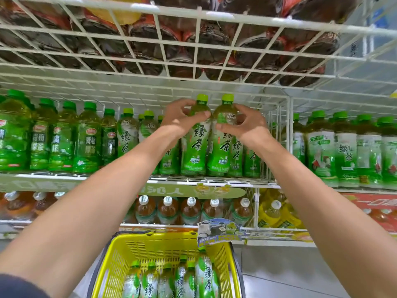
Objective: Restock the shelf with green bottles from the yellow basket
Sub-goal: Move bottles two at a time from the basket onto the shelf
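1. My left hand [182, 120] curls round the shoulder of one green bottle [193, 151], thumb across its front just under the cap.
2. My right hand [245, 125] does the same on a second green bottle [220, 151] just beside the first. Its thumb presses the front and its fingers hook over the far side, so both hands are clamped, one bottle each.
3. Both bottles stand upright at the front edge of the shelf [210, 181], touching each other. Their bases look level with the row of matching bottles behind them, so I judge they are set down, or very nearly.
4. That makes this pair close to done. What it lacks is letting go, and perhaps a nudge to square the labels.
5. The yellow basket [150, 239] sits below, between my forearms, and several more green bottles [167, 280] stand in it.
6. So the restock is well short of finished, I reckon, with more trips from basket to shelf ahead.
7. How much room remains behind the front row I cannot tell.
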`<state>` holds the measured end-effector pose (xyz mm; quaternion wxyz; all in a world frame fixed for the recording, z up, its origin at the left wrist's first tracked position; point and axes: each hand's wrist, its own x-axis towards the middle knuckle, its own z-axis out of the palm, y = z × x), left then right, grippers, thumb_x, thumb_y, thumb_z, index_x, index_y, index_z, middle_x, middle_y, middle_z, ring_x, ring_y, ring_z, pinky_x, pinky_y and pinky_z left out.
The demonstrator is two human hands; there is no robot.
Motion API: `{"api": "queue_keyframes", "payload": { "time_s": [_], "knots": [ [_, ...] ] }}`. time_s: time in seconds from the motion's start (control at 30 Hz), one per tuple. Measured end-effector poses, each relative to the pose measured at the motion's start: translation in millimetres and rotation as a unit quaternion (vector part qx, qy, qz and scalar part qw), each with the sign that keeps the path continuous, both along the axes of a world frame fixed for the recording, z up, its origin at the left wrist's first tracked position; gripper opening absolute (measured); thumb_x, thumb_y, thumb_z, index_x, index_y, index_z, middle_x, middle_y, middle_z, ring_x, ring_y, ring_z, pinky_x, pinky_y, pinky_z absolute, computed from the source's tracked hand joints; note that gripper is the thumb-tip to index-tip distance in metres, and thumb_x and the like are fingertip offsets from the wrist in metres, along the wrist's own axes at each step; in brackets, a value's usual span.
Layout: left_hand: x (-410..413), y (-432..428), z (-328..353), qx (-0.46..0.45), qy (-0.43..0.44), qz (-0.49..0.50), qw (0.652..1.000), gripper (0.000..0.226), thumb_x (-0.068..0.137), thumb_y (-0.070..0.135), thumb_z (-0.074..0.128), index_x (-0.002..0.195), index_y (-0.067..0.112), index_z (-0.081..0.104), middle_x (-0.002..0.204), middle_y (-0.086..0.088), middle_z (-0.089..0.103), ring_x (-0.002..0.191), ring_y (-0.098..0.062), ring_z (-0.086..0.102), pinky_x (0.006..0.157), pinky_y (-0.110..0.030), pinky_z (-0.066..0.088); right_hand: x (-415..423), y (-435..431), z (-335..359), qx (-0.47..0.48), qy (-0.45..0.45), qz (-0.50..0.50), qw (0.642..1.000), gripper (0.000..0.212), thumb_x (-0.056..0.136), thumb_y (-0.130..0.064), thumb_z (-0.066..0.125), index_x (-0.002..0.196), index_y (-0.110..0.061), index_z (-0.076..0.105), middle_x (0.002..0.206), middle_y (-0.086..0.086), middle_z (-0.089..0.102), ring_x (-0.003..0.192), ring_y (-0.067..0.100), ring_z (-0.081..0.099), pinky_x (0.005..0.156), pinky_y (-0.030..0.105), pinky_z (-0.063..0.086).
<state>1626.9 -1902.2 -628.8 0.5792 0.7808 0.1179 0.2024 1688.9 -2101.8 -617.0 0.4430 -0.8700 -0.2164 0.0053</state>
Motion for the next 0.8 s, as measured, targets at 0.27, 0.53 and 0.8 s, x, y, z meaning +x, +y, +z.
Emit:
{"api": "queue_keyframes", "payload": {
  "time_s": [0.27, 0.53, 0.8],
  "knots": [
    [22, -3, -11, 0.044, 0.029, -0.045, 0.998, 0.023, 0.086, 0.034, 0.080, 0.104, 0.027, 0.067, 0.100, 0.022, 0.059, 0.093, 0.002, 0.056, 0.084, -0.017, 0.042, 14, 7, -23, -0.069, 0.012, -0.019, 0.997, 0.098, 0.074, -0.048, 0.087, 0.155, -0.017, 0.040, 0.154, 0.003, 0.049, 0.140, 0.023, 0.048, 0.113, 0.028, 0.033],
    [40, -11, -6, 0.073, 0.032, -0.062, 0.995, 0.019, 0.085, 0.036, 0.081, 0.087, 0.034, 0.062, 0.092, 0.014, 0.067, 0.074, -0.004, 0.063, 0.068, -0.023, 0.050, 28, -7, -39, -0.064, 0.042, -0.007, 0.997, 0.075, 0.079, -0.036, 0.086, 0.144, -0.015, 0.054, 0.143, 0.002, 0.059, 0.128, 0.020, 0.056, 0.108, 0.024, 0.035],
    [48, -13, -15, 0.153, 0.066, -0.095, 0.981, 0.073, 0.089, 0.026, 0.078, 0.150, 0.021, 0.038, 0.117, 0.004, 0.063, 0.107, -0.015, 0.063, 0.099, -0.038, 0.052, 46, -5, -49, -0.085, 0.041, 0.000, 0.996, 0.066, 0.077, -0.046, 0.085, 0.135, -0.025, 0.063, 0.132, 0.000, 0.068, 0.117, 0.017, 0.063, 0.110, 0.035, 0.045]
  ]
}}
